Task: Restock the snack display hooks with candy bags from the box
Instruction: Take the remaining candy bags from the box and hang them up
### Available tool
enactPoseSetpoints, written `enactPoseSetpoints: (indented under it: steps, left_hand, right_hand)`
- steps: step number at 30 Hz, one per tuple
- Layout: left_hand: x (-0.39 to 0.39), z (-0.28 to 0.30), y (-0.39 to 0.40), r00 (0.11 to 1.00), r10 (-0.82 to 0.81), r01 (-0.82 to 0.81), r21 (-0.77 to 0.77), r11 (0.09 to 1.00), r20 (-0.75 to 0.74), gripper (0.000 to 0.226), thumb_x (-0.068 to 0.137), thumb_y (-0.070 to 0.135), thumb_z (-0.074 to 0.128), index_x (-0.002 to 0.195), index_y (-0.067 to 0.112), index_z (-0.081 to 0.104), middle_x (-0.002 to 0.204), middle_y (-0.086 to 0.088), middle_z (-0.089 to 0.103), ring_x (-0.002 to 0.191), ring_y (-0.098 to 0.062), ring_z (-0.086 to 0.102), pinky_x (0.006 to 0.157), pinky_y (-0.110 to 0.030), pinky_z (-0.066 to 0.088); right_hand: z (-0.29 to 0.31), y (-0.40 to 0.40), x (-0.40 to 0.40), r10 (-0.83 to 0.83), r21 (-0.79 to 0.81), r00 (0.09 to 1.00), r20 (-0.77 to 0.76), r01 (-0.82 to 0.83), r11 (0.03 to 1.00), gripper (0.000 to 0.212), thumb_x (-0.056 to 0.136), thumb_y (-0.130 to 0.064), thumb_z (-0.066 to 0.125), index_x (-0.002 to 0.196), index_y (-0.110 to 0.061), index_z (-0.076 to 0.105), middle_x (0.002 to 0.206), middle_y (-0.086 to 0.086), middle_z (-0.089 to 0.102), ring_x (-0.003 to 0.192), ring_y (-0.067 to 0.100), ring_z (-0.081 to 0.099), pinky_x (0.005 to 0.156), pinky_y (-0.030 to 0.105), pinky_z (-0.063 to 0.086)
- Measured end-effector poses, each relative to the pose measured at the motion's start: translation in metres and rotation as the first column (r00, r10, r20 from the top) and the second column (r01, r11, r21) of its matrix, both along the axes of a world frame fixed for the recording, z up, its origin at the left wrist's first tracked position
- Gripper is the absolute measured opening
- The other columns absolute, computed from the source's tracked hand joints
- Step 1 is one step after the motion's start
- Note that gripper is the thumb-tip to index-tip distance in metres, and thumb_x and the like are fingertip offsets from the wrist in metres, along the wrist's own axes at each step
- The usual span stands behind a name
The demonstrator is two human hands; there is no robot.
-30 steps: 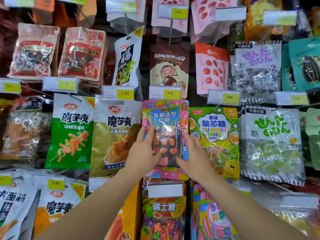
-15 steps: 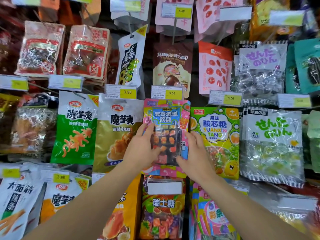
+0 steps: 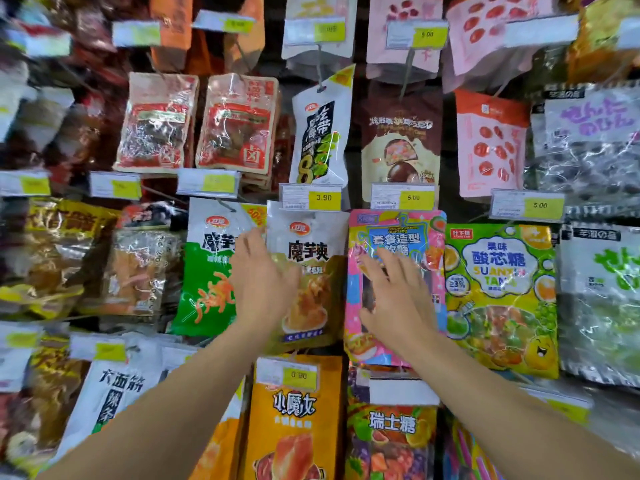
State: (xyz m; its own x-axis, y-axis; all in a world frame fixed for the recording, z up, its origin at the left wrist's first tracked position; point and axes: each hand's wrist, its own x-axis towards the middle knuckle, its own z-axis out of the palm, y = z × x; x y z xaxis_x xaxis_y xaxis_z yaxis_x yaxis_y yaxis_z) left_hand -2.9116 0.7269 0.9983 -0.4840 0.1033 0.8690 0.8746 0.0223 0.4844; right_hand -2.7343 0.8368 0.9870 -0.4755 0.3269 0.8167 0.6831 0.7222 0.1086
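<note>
A pink and blue candy bag (image 3: 398,233) hangs on a hook in the middle row of the snack display. My right hand (image 3: 394,296) lies flat in front of its lower half, fingers spread, holding nothing. My left hand (image 3: 263,278) has its fingers apart over the gap between a green and white snack bag (image 3: 204,289) and a grey and gold snack bag (image 3: 311,244). Neither hand grips a bag. The box is out of view.
Hooks full of bags fill the whole wall: a yellow-green sour candy bag (image 3: 498,299) to the right, an orange bag (image 3: 294,420) and a fruit candy bag (image 3: 391,441) below, price tags (image 3: 401,197) on the hook ends.
Both hands have let go of the pink candy bag, which now hangs on its own. My left hand has slid left onto the neighbouring bags, and my view has shifted left.
</note>
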Motion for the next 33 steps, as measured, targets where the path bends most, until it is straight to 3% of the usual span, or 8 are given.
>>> enactPoseSetpoints:
  steps: [3, 5, 13, 18, 20, 24, 29, 33]
  left_hand:
    - [-0.014, 0.01, 0.0, 0.932, -0.202, 0.221, -0.03, 0.975, 0.299, 0.073, 0.083, 0.04, 0.072, 0.14, 0.016, 0.034, 0.129, -0.007, 0.055, 0.113, -0.031, 0.056, 0.097, -0.045, 0.046]
    - [-0.023, 0.013, 0.003, 0.87, -0.31, 0.333, 0.008, 0.943, 0.383, 0.058, 0.084, 0.04, 0.07, 0.129, 0.02, 0.04, 0.114, -0.005, 0.062, 0.099, -0.03, 0.062, 0.091, -0.046, 0.05]
    - [-0.034, 0.015, 0.01, 0.896, -0.338, 0.353, -0.002, 0.936, 0.289, 0.021, 0.088, 0.036, 0.066, 0.099, 0.023, 0.054, 0.079, 0.007, 0.06, 0.073, -0.019, 0.06, 0.069, -0.035, 0.049]
    - [-0.036, 0.017, 0.013, 0.811, -0.467, 0.487, 0.034, 0.873, 0.354, 0.012, 0.098, 0.028, 0.054, 0.094, 0.02, 0.061, 0.068, 0.001, 0.058, 0.053, -0.016, 0.048, 0.055, -0.032, 0.041]
    - [-0.043, 0.02, 0.008, 0.796, -0.483, 0.498, 0.057, 0.865, 0.365, 0.013, 0.097, 0.027, 0.055, 0.097, 0.017, 0.064, 0.066, -0.002, 0.058, 0.056, -0.019, 0.05, 0.054, -0.03, 0.037]
    - [-0.058, 0.034, -0.002, 0.806, -0.474, 0.487, 0.058, 0.872, 0.355, 0.017, 0.095, 0.028, 0.057, 0.085, 0.014, 0.063, 0.085, -0.011, 0.063, 0.083, -0.03, 0.058, 0.074, -0.037, 0.044]
    - [-0.065, 0.044, -0.008, 0.701, -0.567, 0.578, 0.122, 0.807, 0.432, 0.018, 0.094, 0.027, 0.06, 0.088, 0.01, 0.062, 0.086, -0.016, 0.064, 0.076, -0.029, 0.061, 0.076, -0.044, 0.052]
    - [-0.062, 0.035, -0.005, 0.531, -0.673, 0.669, 0.233, 0.706, 0.515, 0.016, 0.095, 0.018, 0.061, 0.081, 0.024, 0.06, 0.073, -0.006, 0.062, 0.061, -0.022, 0.055, 0.061, -0.031, 0.046]
  right_hand:
    - [0.006, -0.001, -0.01, -0.062, -0.035, 0.998, 0.025, 0.063, 0.997, 0.087, 0.088, -0.042, 0.063, 0.156, -0.031, 0.009, 0.164, -0.001, 0.001, 0.151, 0.029, -0.005, 0.122, 0.045, 0.006]
    - [0.007, -0.001, -0.016, -0.103, -0.037, 0.994, 0.043, 0.105, 0.994, 0.091, 0.088, -0.044, 0.064, 0.157, -0.032, 0.005, 0.165, -0.002, -0.005, 0.151, 0.03, -0.007, 0.121, 0.045, 0.003]
    - [0.006, -0.001, -0.025, -0.241, 0.011, 0.967, 0.08, 0.241, 0.97, 0.093, 0.089, -0.043, 0.063, 0.157, -0.03, 0.0, 0.165, 0.0, -0.01, 0.151, 0.034, -0.009, 0.121, 0.047, 0.001]
    - [0.003, -0.004, -0.029, -0.273, 0.013, 0.958, 0.084, 0.273, 0.962, 0.092, 0.09, -0.041, 0.061, 0.157, -0.029, -0.002, 0.164, 0.002, -0.013, 0.15, 0.036, -0.012, 0.121, 0.048, 0.002]
    - [0.002, -0.005, -0.03, -0.291, 0.011, 0.952, 0.096, 0.292, 0.956, 0.091, 0.091, -0.04, 0.06, 0.157, -0.029, -0.001, 0.164, 0.002, -0.014, 0.15, 0.036, -0.013, 0.121, 0.049, 0.003]
    - [-0.001, -0.004, -0.03, -0.314, 0.003, 0.944, 0.105, 0.315, 0.949, 0.092, 0.09, -0.037, 0.06, 0.157, -0.029, -0.003, 0.164, 0.001, -0.017, 0.149, 0.036, -0.014, 0.121, 0.049, 0.002]
    - [0.0, -0.006, -0.027, -0.332, -0.003, 0.937, 0.104, 0.334, 0.942, 0.09, 0.091, -0.036, 0.06, 0.157, -0.03, -0.001, 0.163, 0.001, -0.018, 0.149, 0.035, -0.016, 0.121, 0.048, 0.002]
    - [0.001, -0.01, -0.025, -0.324, -0.002, 0.941, 0.097, 0.325, 0.946, 0.091, 0.09, -0.037, 0.06, 0.157, -0.03, -0.002, 0.164, 0.002, -0.014, 0.15, 0.034, -0.014, 0.121, 0.047, 0.002]
